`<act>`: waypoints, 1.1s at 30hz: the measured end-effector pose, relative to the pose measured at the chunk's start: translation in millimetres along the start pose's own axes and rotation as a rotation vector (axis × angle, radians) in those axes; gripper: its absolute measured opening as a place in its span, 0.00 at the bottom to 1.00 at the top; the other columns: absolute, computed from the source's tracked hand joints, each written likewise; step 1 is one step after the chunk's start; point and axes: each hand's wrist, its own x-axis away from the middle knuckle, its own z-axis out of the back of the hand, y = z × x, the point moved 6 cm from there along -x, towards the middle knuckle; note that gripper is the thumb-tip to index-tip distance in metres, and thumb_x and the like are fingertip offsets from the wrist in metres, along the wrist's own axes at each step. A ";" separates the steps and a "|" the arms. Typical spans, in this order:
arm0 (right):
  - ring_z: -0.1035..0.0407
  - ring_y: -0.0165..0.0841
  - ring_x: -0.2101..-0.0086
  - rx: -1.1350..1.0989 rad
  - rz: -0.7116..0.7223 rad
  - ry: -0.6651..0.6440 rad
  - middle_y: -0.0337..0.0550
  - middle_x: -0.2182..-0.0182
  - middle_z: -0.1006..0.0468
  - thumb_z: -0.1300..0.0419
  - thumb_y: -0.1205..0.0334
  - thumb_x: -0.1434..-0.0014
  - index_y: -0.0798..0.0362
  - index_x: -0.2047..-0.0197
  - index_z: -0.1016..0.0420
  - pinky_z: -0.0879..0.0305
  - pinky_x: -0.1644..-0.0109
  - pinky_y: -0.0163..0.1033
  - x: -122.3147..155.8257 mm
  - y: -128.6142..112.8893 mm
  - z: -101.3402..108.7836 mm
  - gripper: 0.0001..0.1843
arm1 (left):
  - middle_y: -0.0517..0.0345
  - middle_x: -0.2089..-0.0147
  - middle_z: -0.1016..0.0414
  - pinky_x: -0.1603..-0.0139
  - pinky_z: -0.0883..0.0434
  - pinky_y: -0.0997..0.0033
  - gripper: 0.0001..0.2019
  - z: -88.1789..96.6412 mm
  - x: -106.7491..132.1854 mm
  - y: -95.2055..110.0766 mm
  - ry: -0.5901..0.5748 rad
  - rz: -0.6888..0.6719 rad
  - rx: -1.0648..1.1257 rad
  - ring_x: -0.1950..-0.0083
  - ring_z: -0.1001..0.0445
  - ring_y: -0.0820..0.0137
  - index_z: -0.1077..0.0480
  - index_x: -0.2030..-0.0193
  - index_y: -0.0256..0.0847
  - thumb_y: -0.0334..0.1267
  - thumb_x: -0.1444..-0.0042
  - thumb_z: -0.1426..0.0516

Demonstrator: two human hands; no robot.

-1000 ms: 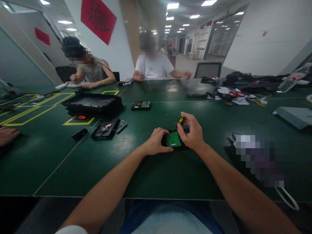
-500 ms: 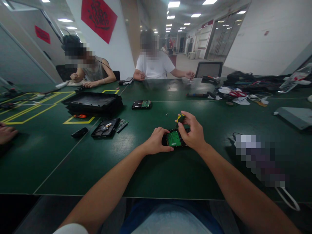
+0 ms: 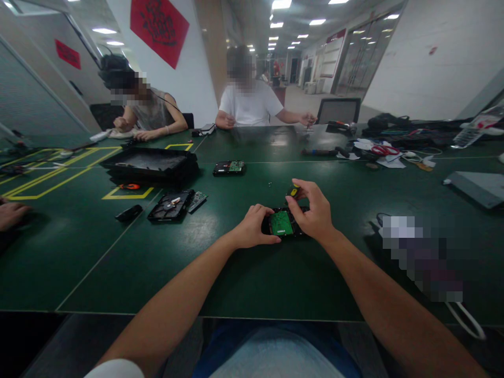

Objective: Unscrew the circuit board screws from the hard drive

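Observation:
A hard drive (image 3: 282, 223) lies on the green table with its green circuit board facing up. My left hand (image 3: 255, 227) grips the drive's left end, thumb along the near edge and fingers on the far side. Between the thumb and fingers of my right hand (image 3: 314, 212) is a short screwdriver (image 3: 292, 192) with a yellow and dark handle, held upright over the drive's right part. Its tip is hidden by the hand. A few tiny screws (image 3: 270, 184) lie on the table beyond the drive.
Left of me are an opened hard drive (image 3: 170, 206), a loose circuit board (image 3: 197, 202) and black trays (image 3: 151, 164). Another hard drive (image 3: 229, 167) lies farther back. Scissors (image 3: 385, 150) and papers are at right, near a grey box (image 3: 478, 188). Two people sit opposite; another person's hand (image 3: 13, 214) is at far left.
The screwdriver handle has turned a little in my right hand, and its yellow part shows differently. My left hand and the drive stay in place.

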 end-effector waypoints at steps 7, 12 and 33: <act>0.24 0.38 0.57 -0.015 0.029 -0.041 0.46 0.47 0.25 0.41 0.62 0.32 0.40 0.32 0.37 0.22 0.49 0.51 -1.7 -7.7 -1.1 0.27 | 0.48 0.45 0.31 0.38 0.31 0.46 0.40 1.5 0.1 3.1 0.010 -0.016 0.001 0.42 0.33 0.51 0.33 0.39 0.43 0.57 0.56 0.28; 0.24 0.39 0.59 -0.003 -0.003 -0.024 0.44 0.51 0.23 0.39 0.59 0.33 0.39 0.32 0.37 0.22 0.51 0.52 -0.4 -3.3 -1.3 0.28 | 0.47 0.45 0.32 0.39 0.30 0.47 0.40 1.4 0.3 3.0 0.003 -0.013 0.001 0.42 0.33 0.51 0.34 0.39 0.43 0.57 0.55 0.29; 0.23 0.39 0.58 -0.043 -0.046 -0.004 0.48 0.47 0.25 0.40 0.60 0.33 0.42 0.32 0.38 0.22 0.49 0.51 2.2 1.8 -3.6 0.27 | 0.46 0.45 0.31 0.39 0.31 0.47 0.39 1.1 0.6 3.9 0.010 -0.024 -0.007 0.42 0.33 0.51 0.33 0.39 0.41 0.57 0.54 0.29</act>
